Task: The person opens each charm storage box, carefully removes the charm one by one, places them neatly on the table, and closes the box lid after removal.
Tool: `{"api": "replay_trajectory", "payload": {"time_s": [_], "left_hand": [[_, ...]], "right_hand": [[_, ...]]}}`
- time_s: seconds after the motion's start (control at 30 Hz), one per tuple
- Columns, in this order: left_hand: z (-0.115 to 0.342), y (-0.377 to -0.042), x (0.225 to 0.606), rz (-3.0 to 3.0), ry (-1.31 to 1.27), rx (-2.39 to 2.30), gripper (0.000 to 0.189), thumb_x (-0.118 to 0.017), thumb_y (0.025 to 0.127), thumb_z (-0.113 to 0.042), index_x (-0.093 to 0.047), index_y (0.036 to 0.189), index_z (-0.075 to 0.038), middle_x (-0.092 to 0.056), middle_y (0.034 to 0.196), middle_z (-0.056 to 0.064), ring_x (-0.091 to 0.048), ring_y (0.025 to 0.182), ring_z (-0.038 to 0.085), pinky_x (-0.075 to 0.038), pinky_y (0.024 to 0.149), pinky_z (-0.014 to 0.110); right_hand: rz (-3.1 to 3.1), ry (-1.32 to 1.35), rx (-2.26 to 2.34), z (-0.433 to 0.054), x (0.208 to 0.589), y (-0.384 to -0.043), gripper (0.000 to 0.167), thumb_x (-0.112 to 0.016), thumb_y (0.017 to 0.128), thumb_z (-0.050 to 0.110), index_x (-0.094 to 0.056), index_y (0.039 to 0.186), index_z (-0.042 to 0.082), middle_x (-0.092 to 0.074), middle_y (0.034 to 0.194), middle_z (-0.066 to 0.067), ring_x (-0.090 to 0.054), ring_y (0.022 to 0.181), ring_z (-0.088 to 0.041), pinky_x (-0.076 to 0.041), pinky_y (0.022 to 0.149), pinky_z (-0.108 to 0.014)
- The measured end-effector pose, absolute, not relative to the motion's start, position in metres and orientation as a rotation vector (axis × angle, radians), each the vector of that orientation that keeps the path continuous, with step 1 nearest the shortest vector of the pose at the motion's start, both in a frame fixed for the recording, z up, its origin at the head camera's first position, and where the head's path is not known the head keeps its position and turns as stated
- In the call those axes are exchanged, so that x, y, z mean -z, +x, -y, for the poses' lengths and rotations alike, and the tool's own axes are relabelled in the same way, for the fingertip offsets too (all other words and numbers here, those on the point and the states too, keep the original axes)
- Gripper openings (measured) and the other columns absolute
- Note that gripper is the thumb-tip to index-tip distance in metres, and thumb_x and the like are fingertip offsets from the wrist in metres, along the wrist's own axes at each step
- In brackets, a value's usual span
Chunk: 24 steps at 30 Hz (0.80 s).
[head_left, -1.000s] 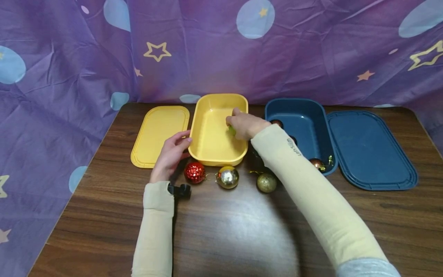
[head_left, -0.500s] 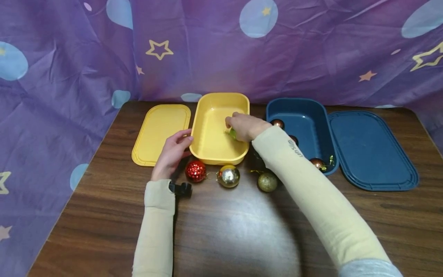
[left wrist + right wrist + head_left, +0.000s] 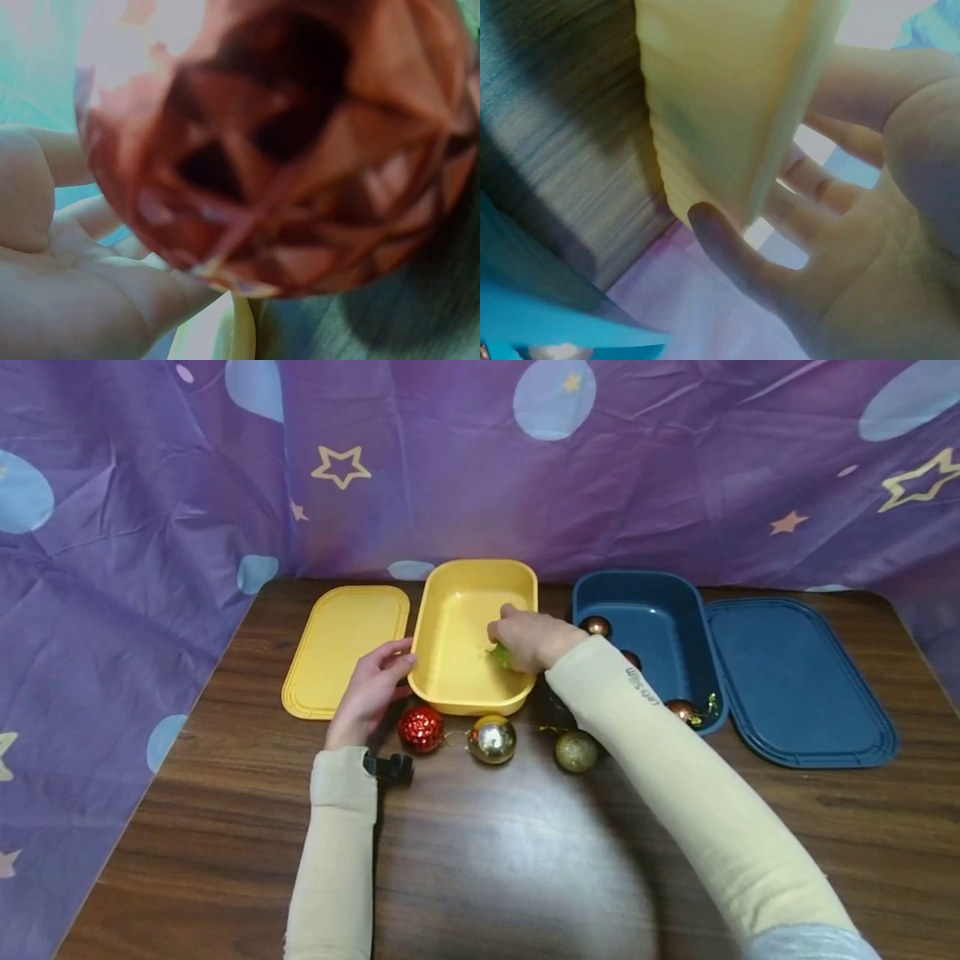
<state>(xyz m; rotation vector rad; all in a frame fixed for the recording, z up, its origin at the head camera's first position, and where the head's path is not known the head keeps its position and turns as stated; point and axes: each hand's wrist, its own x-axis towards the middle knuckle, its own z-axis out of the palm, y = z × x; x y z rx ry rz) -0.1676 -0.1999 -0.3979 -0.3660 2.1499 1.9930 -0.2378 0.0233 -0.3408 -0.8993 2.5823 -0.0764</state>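
Observation:
My left hand rests along the left side of a yellow box, thumb at its rim and fingers fairly straight. A red bauble, faceted and large in the left wrist view, sits close by that hand. Across the box's right wall, my right hand reaches in and holds a green bauble low over the floor of the box. Much of this bauble is hidden under the fingers. In the right wrist view, the fingers pass behind the box wall, with one finger outside it.
A shiny gold bauble and a glittery one lie in front. The blue box holds several brown baubles, partly behind the right sleeve. A yellow lid lies left, a blue lid right. A purple curtain hangs behind.
My right hand and the green bauble have come slightly lower and nearer inside the yellow box. The left hand stays at the box's side.

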Motion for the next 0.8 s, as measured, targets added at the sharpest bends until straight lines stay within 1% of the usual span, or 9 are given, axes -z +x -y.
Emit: {"api": "replay_trajectory", "payload": {"time_s": [0.1,0.23,0.37,0.6,0.8], "left_hand": [[0.200,-0.168,0.399,-2.154,-0.368,-1.984,0.043,-0.048,0.101,-0.015,-0.044,0.144,-0.007,-0.052,0.136,0.019,-0.053,0.117,0.024,-0.052,0.089,0.036],[0.199,-0.167,0.399,-2.148,-0.375,-1.986,0.043,-0.048,0.101,-0.015,-0.045,0.143,-0.008,-0.052,0.135,0.018,-0.054,0.113,0.023,-0.053,0.083,0.031],[0.199,-0.167,0.399,-2.140,-0.387,-1.990,0.042,-0.048,0.101,-0.015,-0.045,0.142,-0.007,-0.052,0.136,0.016,-0.054,0.109,0.020,-0.053,0.077,0.028],[0.198,-0.167,0.397,-2.155,-0.417,-1.992,0.040,-0.049,0.100,-0.014,-0.047,0.137,0.000,-0.054,0.120,0.013,-0.054,0.097,0.014,-0.053,0.070,0.024],[0.197,-0.166,0.395,-2.166,-0.415,-2.000,0.039,-0.050,0.099,-0.012,-0.047,0.135,0.003,-0.054,0.111,0.010,-0.054,0.092,0.013,-0.053,0.067,0.024]], "right_hand": [[-2.584,-0.882,0.059,-0.023,0.339,-0.235,0.039,-0.057,0.090,0.003,-0.058,0.128,0.010,-0.049,0.123,-0.016,-0.057,0.098,-0.029,-0.052,0.086,-0.043],[-2.587,-0.869,0.043,-0.024,0.338,-0.233,0.042,-0.058,0.087,0.002,-0.057,0.129,0.009,-0.048,0.124,-0.016,-0.057,0.098,-0.029,-0.052,0.085,-0.043],[-2.596,-0.883,0.038,-0.025,0.336,-0.231,0.041,-0.059,0.087,0.002,-0.058,0.127,0.009,-0.048,0.122,-0.015,-0.057,0.097,-0.029,-0.052,0.085,-0.043],[-2.630,-0.917,0.095,-0.030,0.333,-0.228,0.035,-0.060,0.089,0.006,-0.059,0.124,0.008,-0.048,0.119,-0.014,-0.057,0.096,-0.027,-0.051,0.086,-0.041],[-2.667,-0.956,0.174,-0.034,0.329,-0.224,0.026,-0.061,0.088,0.006,-0.059,0.114,0.007,-0.048,0.112,-0.013,-0.057,0.091,-0.025,-0.051,0.083,-0.036]]}}
